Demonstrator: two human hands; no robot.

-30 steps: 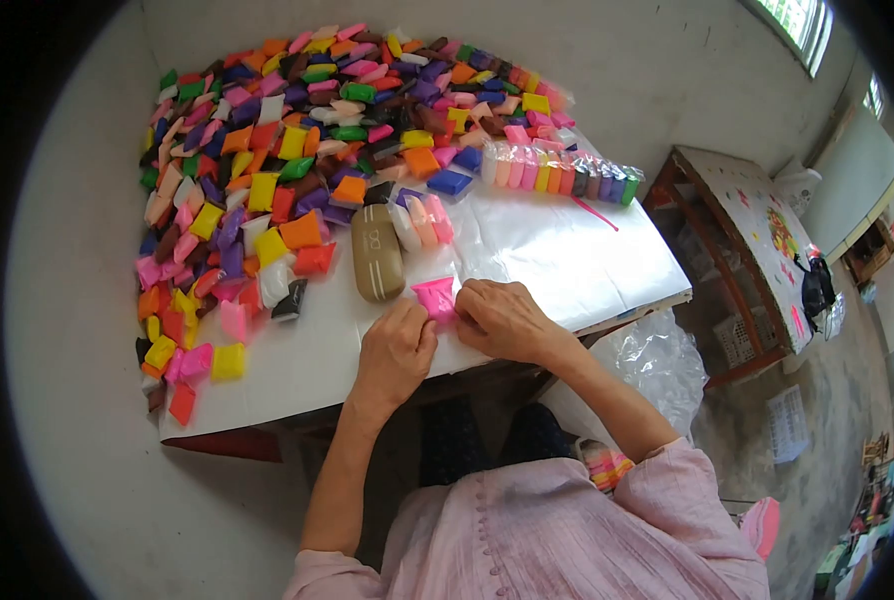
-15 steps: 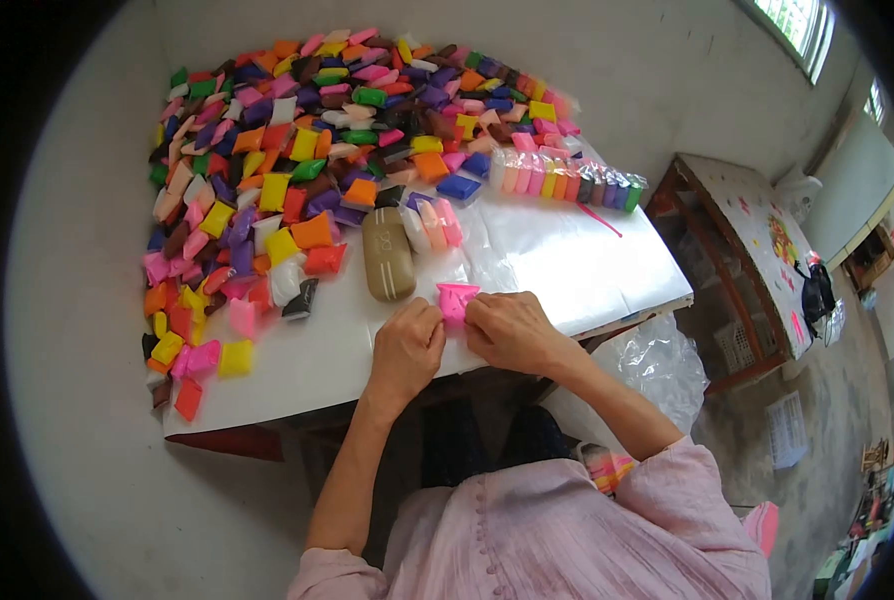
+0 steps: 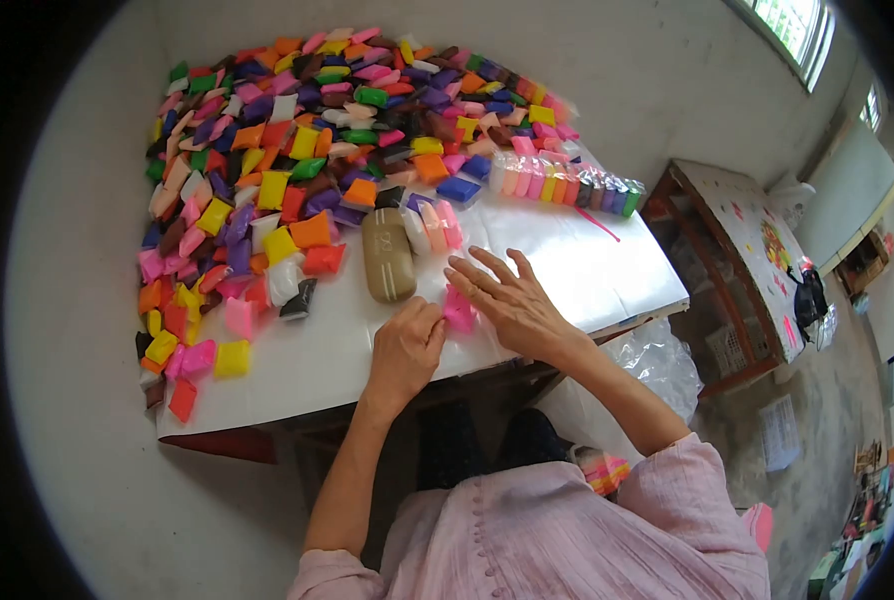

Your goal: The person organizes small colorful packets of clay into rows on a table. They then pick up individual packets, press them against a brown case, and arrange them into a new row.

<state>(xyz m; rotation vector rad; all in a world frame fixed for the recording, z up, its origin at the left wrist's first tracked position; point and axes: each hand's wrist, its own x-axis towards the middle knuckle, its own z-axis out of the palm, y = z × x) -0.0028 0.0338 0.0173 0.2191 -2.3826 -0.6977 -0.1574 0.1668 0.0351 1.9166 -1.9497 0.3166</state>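
A small bright pink packet [image 3: 458, 309] is at the table's front edge, between my hands. My left hand [image 3: 408, 345] is closed at the packet's left side, its fingertips pinching the near edge. Over the packet's right side, my right hand [image 3: 515, 312] is open, with fingers spread and raised, covering part of it. Just beyond my left hand lies an olive-brown oblong case [image 3: 389, 262] with pale stripes. Beside that case is a clear-wrapped group of white, peach and pink packets [image 3: 433, 227].
A large heap of coloured packets [image 3: 277, 180] covers the table's left and back. A clear-wrapped row of packets [image 3: 567, 184] and a pink strip [image 3: 599, 224] lie at right. Clear plastic bags [image 3: 652, 365] hang below the edge. A second table [image 3: 742, 240] stands further right.
My right hand has let go of the pink packet, its fingers opening and lifting up and to the right. My left hand has stayed in place.
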